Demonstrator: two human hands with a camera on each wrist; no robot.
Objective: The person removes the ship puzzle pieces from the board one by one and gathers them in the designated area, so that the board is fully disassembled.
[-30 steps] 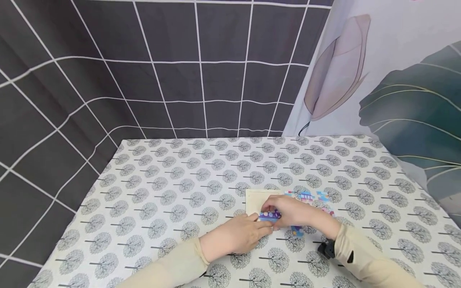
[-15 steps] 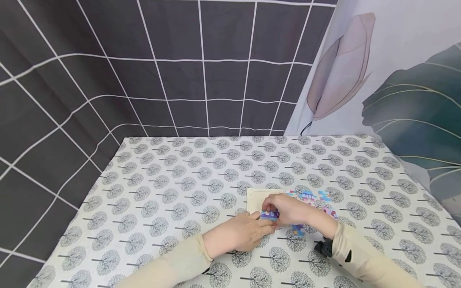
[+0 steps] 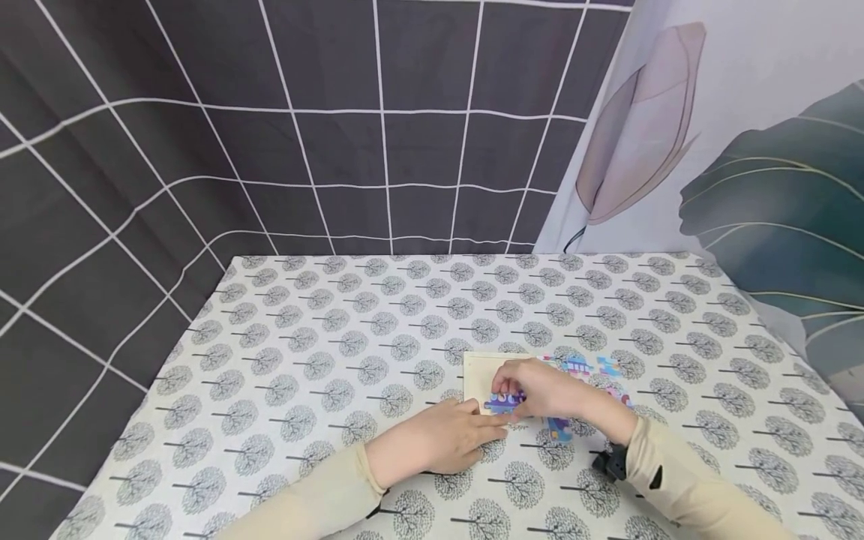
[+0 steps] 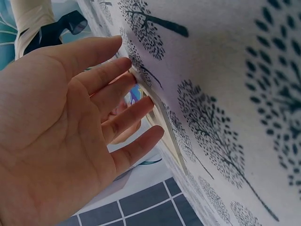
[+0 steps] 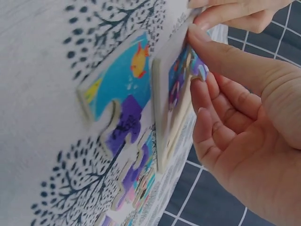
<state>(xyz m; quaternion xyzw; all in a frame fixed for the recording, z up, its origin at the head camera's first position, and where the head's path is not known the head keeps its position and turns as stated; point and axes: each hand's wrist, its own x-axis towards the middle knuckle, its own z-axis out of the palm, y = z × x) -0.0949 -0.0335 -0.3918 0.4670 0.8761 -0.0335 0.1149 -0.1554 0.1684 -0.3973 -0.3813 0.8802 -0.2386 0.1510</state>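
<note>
A shallow pale wooden puzzle tray (image 3: 476, 375) lies on the table, its left part bare. My right hand (image 3: 543, 390) reaches over it and pinches a purple-and-blue jigsaw piece (image 5: 200, 70) between thumb and fingers, close above the tray's near left corner. Other purple pieces show in the tray under the thumb in the right wrist view. At the tray's near edge is my left hand (image 3: 447, 436), its fingertips right by the rim. Seen from the left wrist, the fingers (image 4: 134, 115) are spread and lightly bent, with nothing between them.
Loose jigsaw pieces lie around the tray: a blue one with an orange fish (image 5: 120, 77) by its near edge, and several more (image 3: 610, 366) to its right. A tree-print cloth (image 3: 324, 322) covers the table. Dark checked fabric (image 3: 324, 150) hangs behind.
My left hand has drawn slightly left, away from the held piece. The piece, higher on edge before, now shows flatter over the tray corner. My right hand has barely moved.
</note>
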